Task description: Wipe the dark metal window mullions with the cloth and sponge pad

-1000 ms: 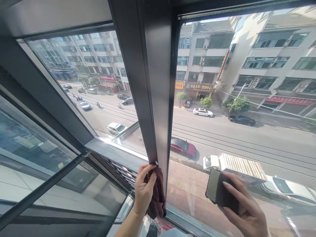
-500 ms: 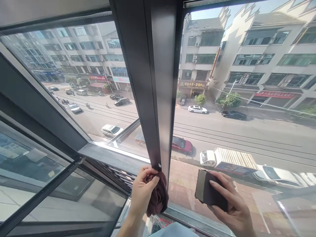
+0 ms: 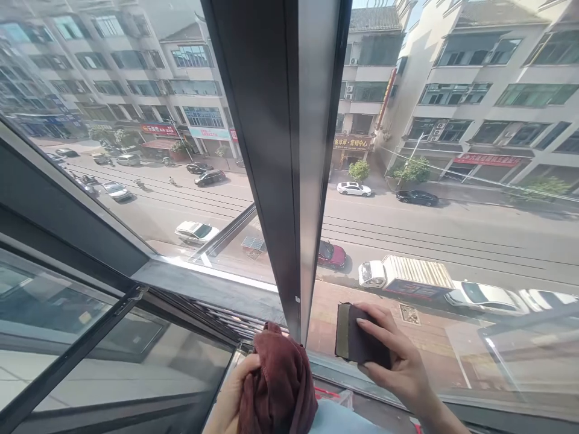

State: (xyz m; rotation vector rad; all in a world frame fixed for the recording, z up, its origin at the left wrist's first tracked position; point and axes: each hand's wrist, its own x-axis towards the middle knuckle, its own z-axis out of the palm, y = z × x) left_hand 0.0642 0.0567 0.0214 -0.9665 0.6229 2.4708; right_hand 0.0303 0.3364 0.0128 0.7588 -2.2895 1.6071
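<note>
My left hand [image 3: 235, 389] is closed on a bunched maroon cloth [image 3: 283, 386] at the bottom centre, in front of the foot of the dark window post [image 3: 266, 150]. Folds of the cloth cover most of its fingers. To the right, my right hand [image 3: 398, 355] grips a dark rectangular block [image 3: 362, 334], perhaps a sponge, with a lighter olive band along its left end. Thumb and fingers hold it from opposite edges. Behind the block is the right window pane [image 3: 452, 241]; whether they touch I cannot tell.
At the left, a dark-framed sash [image 3: 76, 355] slants inward, beside a sill ledge [image 3: 212, 289]. Pale blue fabric [image 3: 344, 419] shows at the bottom, near some red and clear items [image 3: 328, 392]. Far below outside lies a street with a truck [image 3: 416, 277] and parked cars.
My left hand has drawn down and towards me from the post's foot, and the cloth now hangs fuller over it. My right hand and the block have shifted left. The view has tilted slightly.
</note>
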